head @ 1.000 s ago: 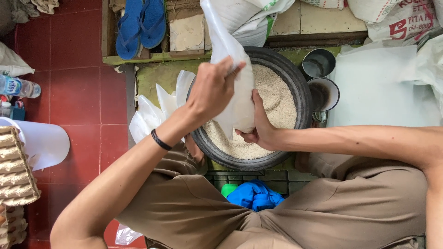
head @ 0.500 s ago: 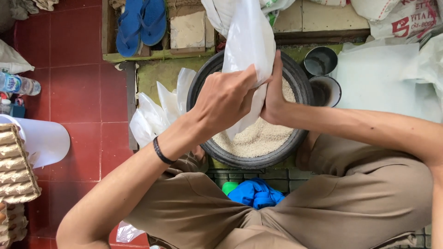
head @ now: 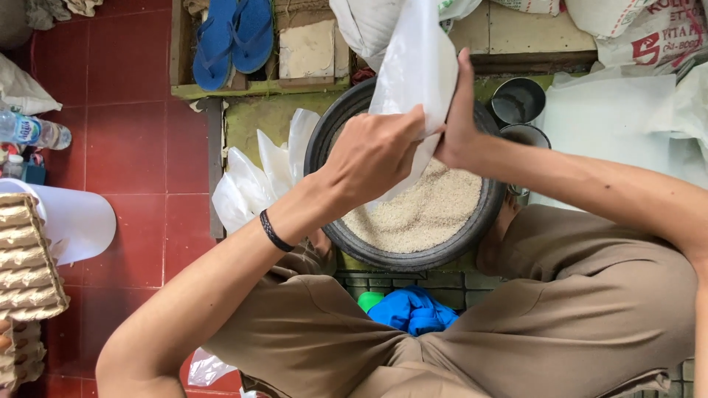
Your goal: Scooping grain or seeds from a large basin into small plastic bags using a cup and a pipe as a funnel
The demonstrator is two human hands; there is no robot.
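Observation:
My left hand point(head: 376, 151) and my right hand point(head: 457, 118) both grip a clear plastic bag point(head: 417, 70), held upright over a round black basin point(head: 328, 140). The bag's lower end is pinched between the two hands and its top billows up above them. White rice point(head: 428, 214) fills the basin below the hands. A black band point(head: 274, 231) circles my left wrist. I cannot tell how much rice is inside the bag.
Loose clear bags point(head: 254, 177) lie left of the basin. Two metal scoop cans point(head: 518, 99) stand at its right. Blue sandals point(head: 232, 37) rest on a wooden step, egg trays point(head: 26, 258) sit at far left, white sacks point(head: 634, 29) lie behind, and a blue cloth point(head: 409, 309) lies between my knees.
The bag rose out of the rice and stands higher above the basin. My right hand came up from under the bag to its side, and both hands closed together on it.

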